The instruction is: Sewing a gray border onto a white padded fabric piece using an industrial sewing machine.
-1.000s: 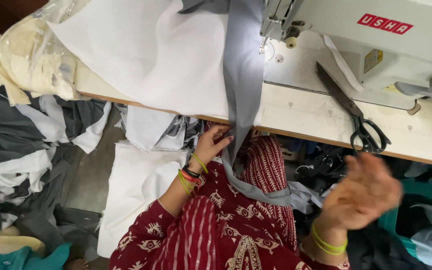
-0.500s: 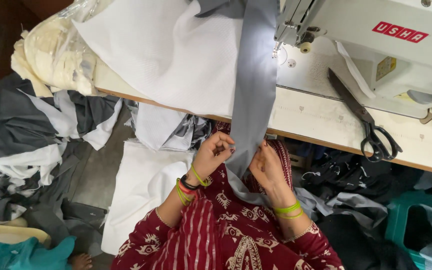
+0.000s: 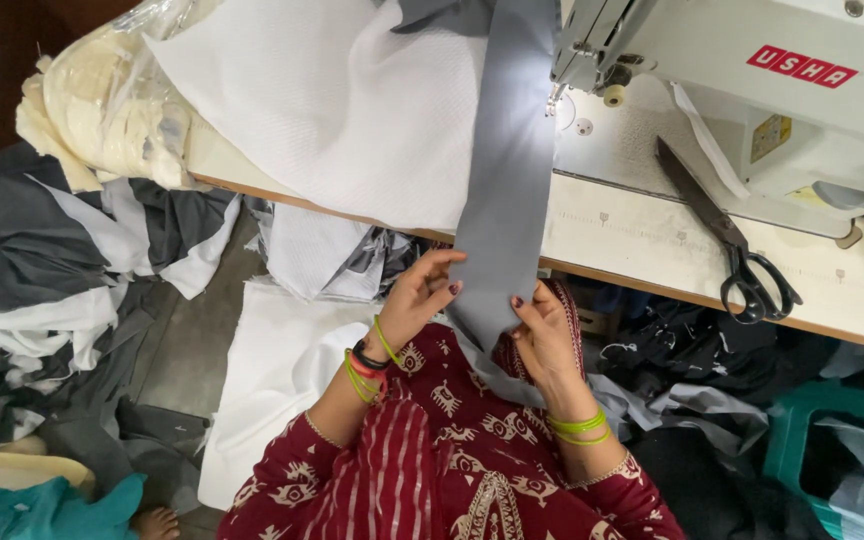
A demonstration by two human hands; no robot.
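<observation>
A white sewing machine (image 3: 752,100) stands on the table (image 3: 652,250), white cloth (image 3: 332,110) beside it; the grey fabric strip (image 3: 507,180) hangs over the edge (scissors (image 3: 727,240) nearby), left hand (image 3: 422,295) and right hand (image 3: 544,335) pinching its sides

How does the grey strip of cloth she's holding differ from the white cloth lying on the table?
The grey fabric strip is long and narrow; the white fabric is a broad sheet. The grey strip is smooth, while the white fabric looks finely textured. The grey strip is held by the left hand and right hand below the table edge; the white fabric lies untouched. Both drape over the sewing table.
</observation>
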